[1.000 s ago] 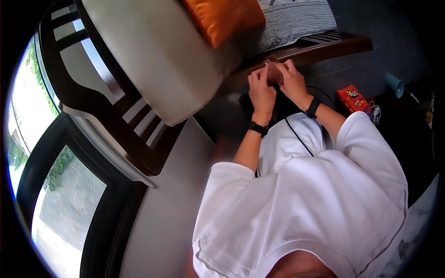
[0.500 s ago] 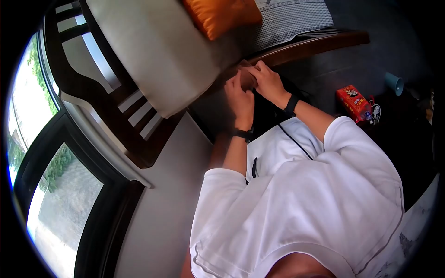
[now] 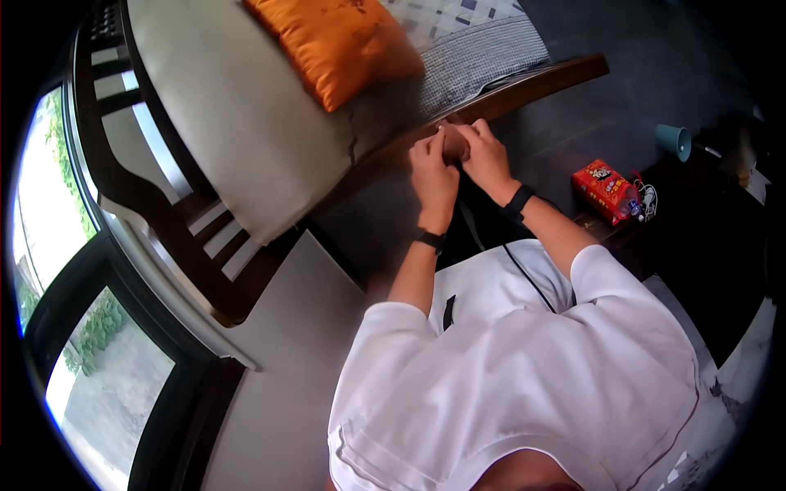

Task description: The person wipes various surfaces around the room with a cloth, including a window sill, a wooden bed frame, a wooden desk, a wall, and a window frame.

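Observation:
A small reddish-brown object [image 3: 454,144] is between my two hands, close to the wooden front rail of the sofa. What it is cannot be made out. My left hand [image 3: 433,175] grips its left side with bent fingers. On its right side, the fingers of my right hand [image 3: 486,157] are curled against it. Each wrist wears a black band. Both hands are above dark space beyond my knees.
A sofa with a pale seat cushion [image 3: 237,106] and an orange pillow [image 3: 340,49] extends at upper left. On the right are a red box [image 3: 600,190], a white cable [image 3: 648,201] and a teal cup [image 3: 673,141]. A window [image 3: 110,393] is at left.
Both hands first shifted left in view, then slightly right, still holding the brown object. The sofa, pillow, red box and cup now appear further left as the view has moved.

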A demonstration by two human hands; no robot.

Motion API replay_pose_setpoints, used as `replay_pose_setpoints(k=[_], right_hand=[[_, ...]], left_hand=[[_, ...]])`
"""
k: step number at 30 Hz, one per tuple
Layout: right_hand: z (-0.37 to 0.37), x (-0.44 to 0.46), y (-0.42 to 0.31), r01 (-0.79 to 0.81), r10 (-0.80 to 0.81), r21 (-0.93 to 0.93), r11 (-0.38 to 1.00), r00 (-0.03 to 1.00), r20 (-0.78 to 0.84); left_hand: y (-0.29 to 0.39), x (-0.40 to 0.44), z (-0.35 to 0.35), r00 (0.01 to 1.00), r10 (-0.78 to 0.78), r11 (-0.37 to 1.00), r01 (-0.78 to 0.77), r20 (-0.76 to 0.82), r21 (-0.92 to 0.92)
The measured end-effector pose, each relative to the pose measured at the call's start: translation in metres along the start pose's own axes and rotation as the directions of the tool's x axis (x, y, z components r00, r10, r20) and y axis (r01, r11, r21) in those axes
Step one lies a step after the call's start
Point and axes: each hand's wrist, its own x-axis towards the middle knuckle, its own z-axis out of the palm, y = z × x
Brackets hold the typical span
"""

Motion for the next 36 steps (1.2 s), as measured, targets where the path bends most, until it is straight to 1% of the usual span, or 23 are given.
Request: replay_pose_setpoints(k=[1,3,5,8,9,11,14,17,21,22,24,26,28,29,32,33,36], right_hand=[[-0.005,0.002,-0.004,0.022,-0.022,0.030,0.999,1.000,-0.007],[-0.014,0.006,-0.005,0.052,-0.052,0.053,0.997,0.999,0.008],[-0.019,0.012,0.001,0.064,-0.068,0.079,0.995,0.996,0.059],[-0.033,0.024,0.014,0.098,-0.112,0.115,0.989,0.987,0.116],[-0.039,0.029,0.021,0.105,-0.119,0.119,0.987,0.986,0.120],[-0.055,0.038,0.041,0.114,-0.131,0.128,0.985,0.983,0.132],[-0.091,0.052,0.078,0.075,-0.085,0.154,0.985,0.994,0.063],[-0.131,0.066,0.131,0.015,-0.015,0.138,0.990,1.000,-0.004],[-0.186,0.082,0.201,-0.070,0.091,0.167,0.984,0.988,-0.122],[-0.194,0.084,0.218,-0.080,0.109,0.168,0.983,0.978,-0.178],[-0.210,0.088,0.244,-0.074,0.121,0.180,0.981,0.956,-0.267],[-0.224,0.088,0.258,-0.154,0.195,0.174,0.973,0.947,-0.255],[-0.225,0.086,0.270,-0.124,0.184,0.203,0.971,0.933,-0.310],[-0.221,0.085,0.274,-0.080,0.155,0.223,0.971,0.928,-0.340],[-0.202,0.081,0.290,0.060,0.058,0.251,0.966,0.897,-0.438],[-0.196,0.077,0.292,0.094,0.036,0.254,0.963,0.885,-0.464],[-0.162,0.066,0.309,0.228,-0.053,0.254,0.940,0.833,-0.551]], left_hand=[[0.001,0.000,0.003,1.000,-0.008,1.000,0.009,-0.022,0.027],[0.006,-0.002,0.007,0.998,-0.035,0.999,0.036,-0.046,0.019],[0.010,-0.001,0.015,0.995,-0.070,0.996,0.073,-0.069,0.047],[0.030,0.004,0.030,0.985,-0.048,0.992,0.067,-0.165,0.111],[0.037,0.007,0.037,0.983,-0.041,0.983,0.072,-0.178,0.166],[0.058,0.017,0.057,0.978,-0.015,0.985,0.051,-0.210,0.164],[0.083,0.033,0.104,0.973,0.054,0.984,-0.014,-0.225,0.176],[0.132,0.053,0.154,0.967,0.135,0.982,-0.103,-0.218,0.156],[0.184,0.081,0.227,0.960,0.237,0.968,-0.220,-0.151,0.124],[0.202,0.086,0.240,0.944,0.292,0.955,-0.278,-0.156,0.101],[0.218,0.097,0.267,0.926,0.354,0.935,-0.346,-0.129,0.080],[0.230,0.100,0.287,0.923,0.362,0.932,-0.354,-0.130,0.078],[0.237,0.101,0.297,0.919,0.371,0.928,-0.362,-0.131,0.085],[0.236,0.102,0.298,0.908,0.395,0.918,-0.385,-0.141,0.093],[0.221,0.097,0.299,0.855,0.482,0.874,-0.484,-0.192,0.036],[0.215,0.093,0.297,0.857,0.486,0.873,-0.485,-0.174,0.050],[0.186,0.080,0.305,0.800,0.556,0.830,-0.547,-0.226,0.106]])
